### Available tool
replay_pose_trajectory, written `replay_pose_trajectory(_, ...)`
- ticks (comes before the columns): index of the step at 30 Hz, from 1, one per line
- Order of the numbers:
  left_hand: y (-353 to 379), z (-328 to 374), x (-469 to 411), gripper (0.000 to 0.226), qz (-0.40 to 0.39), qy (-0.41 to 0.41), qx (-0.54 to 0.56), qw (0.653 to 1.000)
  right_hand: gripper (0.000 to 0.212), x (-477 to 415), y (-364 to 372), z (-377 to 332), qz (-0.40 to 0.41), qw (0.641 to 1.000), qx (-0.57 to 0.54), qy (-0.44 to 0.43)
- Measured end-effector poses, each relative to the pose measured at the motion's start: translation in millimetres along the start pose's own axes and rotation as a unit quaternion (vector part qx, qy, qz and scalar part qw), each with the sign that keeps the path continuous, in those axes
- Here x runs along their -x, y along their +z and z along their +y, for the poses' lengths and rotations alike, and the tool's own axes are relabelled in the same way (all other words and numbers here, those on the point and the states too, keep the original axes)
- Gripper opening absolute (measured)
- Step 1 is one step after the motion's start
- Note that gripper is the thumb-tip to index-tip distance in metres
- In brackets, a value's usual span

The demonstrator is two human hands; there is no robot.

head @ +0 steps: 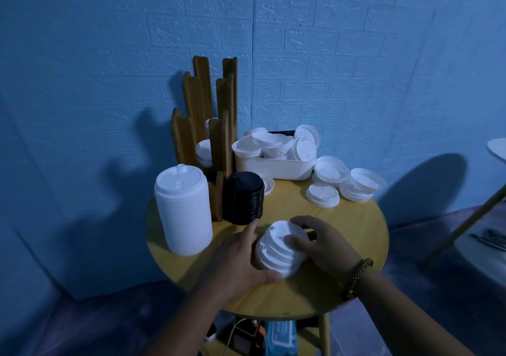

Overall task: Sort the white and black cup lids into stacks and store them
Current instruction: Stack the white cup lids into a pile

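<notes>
Head view. Clasped a short stack of white lids (279, 249) between both hands at the near middle of the round wooden table (356, 246). Curled the left hand (241, 257) along the stack's left side, thumb hooked round its near edge, index finger stretched toward the black lid stack (243, 197). Laid the right hand (320, 243) over the top and right side, fingers bent round the rim, thumb pressed on the uppermost lid. Stood roughly upright on the table, lids stepped unevenly and leaning a little, not yet squared.

Noted the tall white lid stack (183, 213) to the left, upright, nearer the left hand than the right, with the black lid stack just behind and to its right. Noted the wooden lid holder (208, 109) at the back left behind both, a few white lids lodged between its slats. Noted a white bin (273, 166) heaped with lids at the back, and loose white lids (331, 172) spilled beside it, well apart from the hands.

Judged the coming move to run leftward and away: squared first, then carried upright so its axis lined up over the tall white stack. Judged the uneven top lids likely to slip if tilted.
</notes>
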State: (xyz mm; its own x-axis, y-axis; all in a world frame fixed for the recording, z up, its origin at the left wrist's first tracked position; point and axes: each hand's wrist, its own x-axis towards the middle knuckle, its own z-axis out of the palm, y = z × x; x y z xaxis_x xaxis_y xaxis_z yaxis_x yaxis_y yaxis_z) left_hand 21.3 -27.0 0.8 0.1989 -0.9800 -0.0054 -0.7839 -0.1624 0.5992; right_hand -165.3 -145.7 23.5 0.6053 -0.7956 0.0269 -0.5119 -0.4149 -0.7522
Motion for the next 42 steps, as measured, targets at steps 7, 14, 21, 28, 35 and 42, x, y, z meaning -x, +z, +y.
replay_pose_trajectory(7,1.8,-2.3,-1.8,0.120,0.002,0.007,0.002,1.000,0.021,-2.2,-5.0,7.8,0.035,0.983,-0.177,0.034)
replay_pose_trajectory(14,0.9,-1.3,-1.8,0.117,-0.002,0.008,-0.007,1.000,0.021,-2.3,17.6,-6.0,0.112,0.981,-0.161,0.006)
replay_pose_trajectory(21,0.0,0.1,-1.1,0.116,0.003,0.000,-0.019,1.000,0.025,-12.7,25.9,-8.0,0.167,0.949,-0.257,0.081)
replay_pose_trajectory(28,2.2,-1.8,-2.9,0.117,0.001,0.005,-0.028,1.000,0.029,-11.0,46.0,-11.3,0.150,0.987,0.013,-0.052)
replay_pose_trajectory(35,3.9,-4.5,-3.2,0.096,0.024,0.030,-0.033,0.999,0.018,-11.4,41.9,-19.9,0.124,0.985,0.093,-0.073)
replay_pose_trajectory(42,2.2,-1.9,0.7,0.091,0.029,0.050,-0.022,0.998,0.075,3.0,-1.9,-6.9,-0.141,0.990,0.000,-0.032)
